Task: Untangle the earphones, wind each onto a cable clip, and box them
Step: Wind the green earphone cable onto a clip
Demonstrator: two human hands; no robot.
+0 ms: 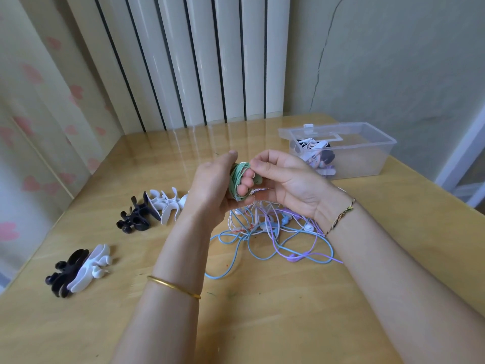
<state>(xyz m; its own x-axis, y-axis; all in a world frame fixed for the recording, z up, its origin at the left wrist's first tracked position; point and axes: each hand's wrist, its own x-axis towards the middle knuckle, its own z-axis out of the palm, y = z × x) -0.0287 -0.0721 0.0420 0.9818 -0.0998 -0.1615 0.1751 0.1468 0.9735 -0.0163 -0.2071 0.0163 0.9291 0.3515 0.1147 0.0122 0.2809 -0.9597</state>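
**Now the green cable gets its turn**

Up close, a gold bangle (173, 287) rings the left wrist. Just beyond it, at the left of the wooden table (262, 311), a black and a white cable clip (78, 271) lie ready within easy reach. In the middle of the table sits the tangle (275, 237) of blue, purple and white earphones, not yet sorted.

Above that heap the person works on the green earphone (237, 180), held clear of the table, probably so its cable cannot snag the loose loops below. The left hand (212, 187) has its fingers curled inside the coil and serves as the spool; no clip can be seen within the windings. The right hand (286, 182) pinches the cable end and a small green bud between thumb and fingertips, seemingly to keep the last turn tight.

Further back on the left lies a second cluster of black and white clips (154, 208). At the far right stands the clear plastic box (367, 143), open and already holding several wound earphones. The job looks partly done. A white radiator (210, 61) fills the wall behind.
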